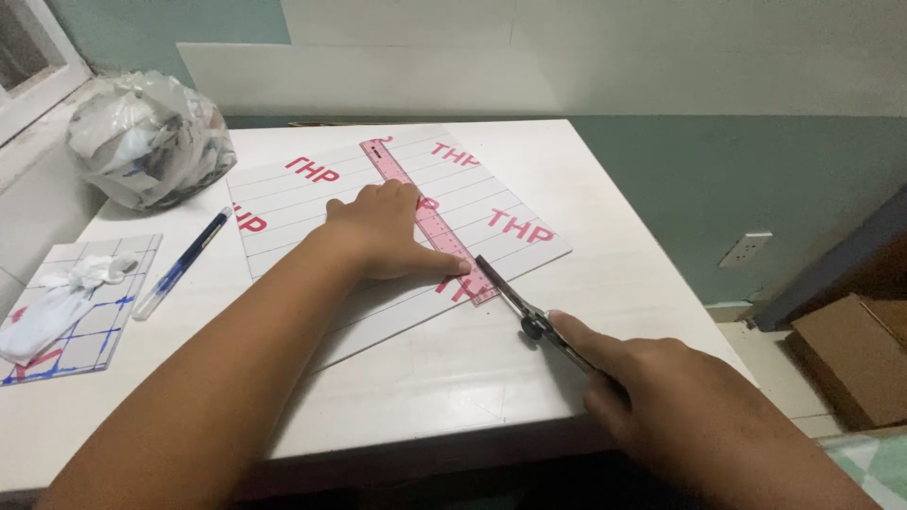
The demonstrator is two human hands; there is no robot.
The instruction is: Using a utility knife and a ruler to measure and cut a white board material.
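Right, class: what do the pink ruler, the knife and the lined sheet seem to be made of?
Pink ruler: likely clear tinted plastic, since the sheet's lines show through it. Knife: its blade looks like dull grey metal; the right hand hides the handle. Lined sheet: thin, flat, matte white, possibly card or plastic board; cannot tell which.

Translucent pink plastic ruler (pixel 430 219), matt white lined sheet (pixel 378 203), metal-bladed cutter (pixel 529 316), smooth white table (pixel 605 283), crinkly glossy plastic bag (pixel 149 137)

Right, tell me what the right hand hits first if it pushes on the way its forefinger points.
The right hand holds a utility knife pointing up-left. Its blade tip already meets the near end of the pink ruler on the white sheet, beside the left hand's fingertips.
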